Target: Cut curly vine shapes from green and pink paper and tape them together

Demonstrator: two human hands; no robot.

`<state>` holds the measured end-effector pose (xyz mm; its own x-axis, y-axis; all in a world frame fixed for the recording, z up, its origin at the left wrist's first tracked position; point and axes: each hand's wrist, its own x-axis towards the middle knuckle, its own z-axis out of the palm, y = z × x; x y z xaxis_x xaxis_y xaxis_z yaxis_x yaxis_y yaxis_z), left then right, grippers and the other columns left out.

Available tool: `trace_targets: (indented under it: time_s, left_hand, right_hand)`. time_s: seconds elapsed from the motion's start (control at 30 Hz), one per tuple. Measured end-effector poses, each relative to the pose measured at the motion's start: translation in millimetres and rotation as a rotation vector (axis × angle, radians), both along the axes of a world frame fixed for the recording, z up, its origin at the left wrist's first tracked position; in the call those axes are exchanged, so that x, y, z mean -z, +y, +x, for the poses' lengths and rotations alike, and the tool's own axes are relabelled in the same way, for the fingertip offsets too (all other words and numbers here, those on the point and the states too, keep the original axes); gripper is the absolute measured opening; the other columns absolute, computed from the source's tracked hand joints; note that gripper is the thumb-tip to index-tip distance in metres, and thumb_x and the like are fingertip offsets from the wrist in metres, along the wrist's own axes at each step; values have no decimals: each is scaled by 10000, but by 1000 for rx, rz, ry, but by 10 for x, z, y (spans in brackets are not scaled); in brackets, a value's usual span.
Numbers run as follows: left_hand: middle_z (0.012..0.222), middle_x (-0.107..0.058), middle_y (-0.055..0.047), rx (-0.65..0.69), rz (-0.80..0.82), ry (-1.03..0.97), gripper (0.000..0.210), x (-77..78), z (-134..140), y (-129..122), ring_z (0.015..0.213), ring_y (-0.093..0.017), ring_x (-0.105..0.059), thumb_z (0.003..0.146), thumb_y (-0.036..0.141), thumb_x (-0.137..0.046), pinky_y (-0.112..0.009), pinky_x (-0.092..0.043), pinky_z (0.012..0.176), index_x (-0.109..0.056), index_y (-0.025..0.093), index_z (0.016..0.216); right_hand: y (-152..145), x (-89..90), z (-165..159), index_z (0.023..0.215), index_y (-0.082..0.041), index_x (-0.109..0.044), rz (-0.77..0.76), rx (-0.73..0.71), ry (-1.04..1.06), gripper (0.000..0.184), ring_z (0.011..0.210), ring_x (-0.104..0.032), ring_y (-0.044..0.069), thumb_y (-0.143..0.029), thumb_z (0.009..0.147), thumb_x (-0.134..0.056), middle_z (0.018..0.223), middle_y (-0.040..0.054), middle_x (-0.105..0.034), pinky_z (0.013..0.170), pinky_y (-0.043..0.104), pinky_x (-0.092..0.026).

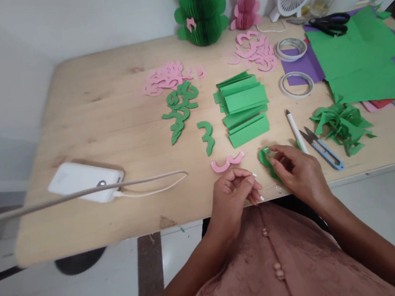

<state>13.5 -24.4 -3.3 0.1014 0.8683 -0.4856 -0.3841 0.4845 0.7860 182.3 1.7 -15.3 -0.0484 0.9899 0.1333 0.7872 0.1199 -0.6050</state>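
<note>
My right hand (299,170) has its thumb and fingers closed at the edge of a curved green paper cutout (263,159) by the table's front edge. A small whitish patch shows on that cutout near my fingertips. To its left, my left hand (235,191) is held with curled fingers, thumb against them. White spots show at its fingertips; whether they are nails or bits of tape I cannot tell. Just beyond it lies a wavy pink paper strip (227,163) with pale ends. A wavy green paper cutout (207,137) lies further back.
Folded green paper strips (246,101), green cutouts (180,106) and pink cutouts (166,77) lie behind. Right are a pen (294,126), blue thread snips (322,149), green scraps (344,126) and tape rolls (296,84). A white power bank (83,180) with cable lies left.
</note>
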Motion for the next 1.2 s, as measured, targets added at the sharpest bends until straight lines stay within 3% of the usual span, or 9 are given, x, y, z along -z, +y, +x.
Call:
trace_targets:
  time_s: [0.23,0.53,0.67,0.83,1.2]
  left_hand:
    - [624,-654,6,-3,-19,-58,129,4,25,7,495,-95,-575,725,244,-678,-224,-478,521,-586,154,740]
    - [671,-667,-9,52,45,34,116,-3,16,25,519,-95,-584,740,230,-659,-218,-474,524,-631,142,809]
    - [739,-680,-29,160,11,-36,291,-9,22,-4,541,-103,-599,757,255,-652,-215,-475,513,-636,136,1021]
    - [811,-693,-49,264,-79,-208,620,-19,41,-23,548,-115,-623,772,293,-676,-216,-473,507,-461,154,1338]
    - [855,-698,-54,310,-132,-389,737,25,77,-7,608,-143,-661,790,251,-681,-228,-493,538,-328,207,1435]
  right_hand:
    - [-11,16,3,1050,-167,-672,24,-26,-5,280,612,-637,161,-333,863,-545,828,62,-723,602,288,-510]
    - [-8,6,-4,1038,-162,-682,34,-1,5,267,628,-641,162,-314,858,-555,803,51,-720,624,288,-508]
    - [6,14,17,1051,-175,-678,21,-1,-12,287,615,-642,163,-345,859,-548,801,49,-721,612,290,-508]
    - [11,22,33,1056,-174,-678,15,-10,-16,295,606,-642,162,-347,862,-539,799,51,-724,595,283,-505]
    - [22,6,29,1051,-167,-683,20,-19,-18,283,612,-646,165,-321,861,-541,869,68,-739,596,291,-515]
